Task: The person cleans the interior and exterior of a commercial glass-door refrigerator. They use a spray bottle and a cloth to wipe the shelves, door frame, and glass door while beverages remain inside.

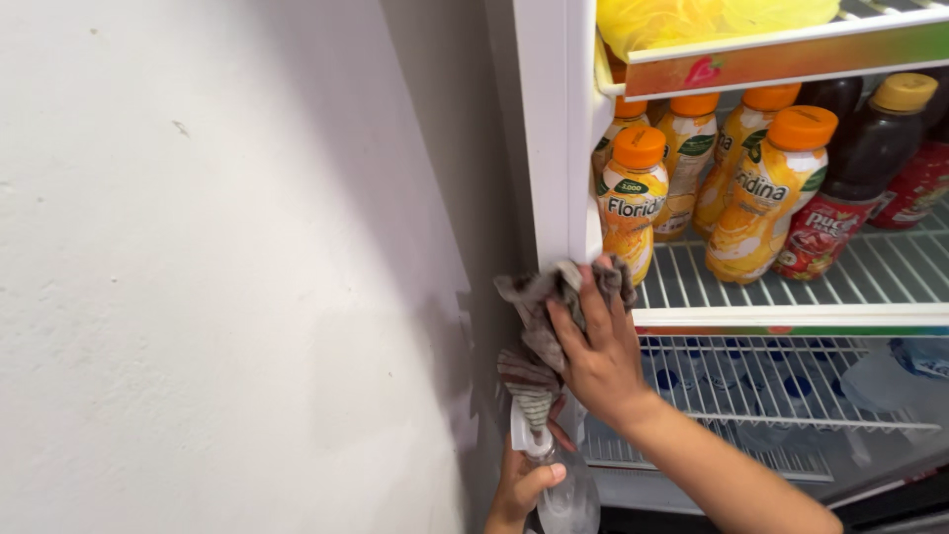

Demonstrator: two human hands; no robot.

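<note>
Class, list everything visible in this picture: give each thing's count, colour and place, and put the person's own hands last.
wall: one, white, left half.
fridge frame: one, white, centre.
orange-capped juice bottles: five, yellow-orange, middle wire shelf.
dark drink bottles: at least two, red labels, right of the juice.
yellow bag: one, top shelf.
wire shelves: white, lower fridge.
cloth: one, grey-brown, against the frame.
spray bottle: one, clear, bottom centre.
left hand: holds the spray bottle.
right hand: presses the cloth.

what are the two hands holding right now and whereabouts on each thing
The right hand presses a bunched grey cloth against the fridge's white frame, palm over its middle. The left hand holds a clear spray bottle, its grip around the neck.
</note>
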